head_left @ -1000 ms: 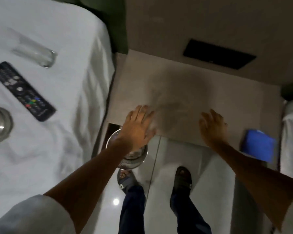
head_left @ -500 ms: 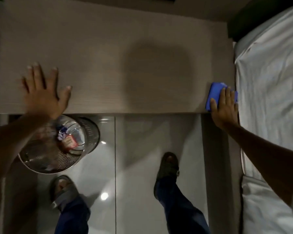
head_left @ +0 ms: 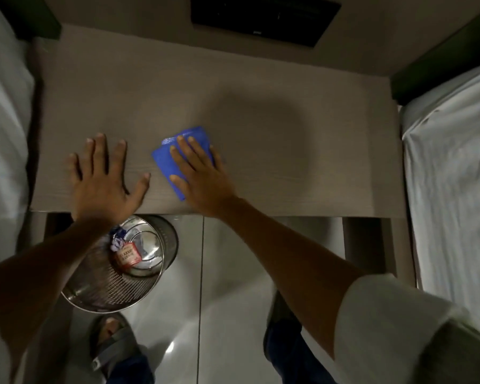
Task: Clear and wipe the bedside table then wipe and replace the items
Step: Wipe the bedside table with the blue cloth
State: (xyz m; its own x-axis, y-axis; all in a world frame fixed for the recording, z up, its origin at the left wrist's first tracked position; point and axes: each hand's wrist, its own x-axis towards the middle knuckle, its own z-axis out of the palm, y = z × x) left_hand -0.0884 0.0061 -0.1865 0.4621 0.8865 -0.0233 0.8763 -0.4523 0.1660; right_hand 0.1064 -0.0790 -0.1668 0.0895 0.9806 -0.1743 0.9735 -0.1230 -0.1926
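Note:
The bedside table (head_left: pixel 261 87) is a bare grey-brown wooden top between two beds. A folded blue cloth (head_left: pixel 165 162) lies on it near the front edge, left of centre. My right hand (head_left: pixel 198 173) presses flat on the cloth, fingers spread over it. My left hand (head_left: pixel 103 178) rests flat on the table just to the left of the cloth, fingers apart and holding nothing. No other task items are in view.
A perforated metal waste bin (head_left: pixel 119 273) with some rubbish stands on the glossy tiled floor under the table's front left. White-sheeted beds flank the table, left (head_left: pixel 3 120) and right (head_left: pixel 452 176). A dark panel (head_left: pixel 263 15) sits on the wall behind. My feet stand below.
My right hand has slid the blue cloth from the table's right front corner leftward to left of centre. My left hand has stayed flat near the left front.

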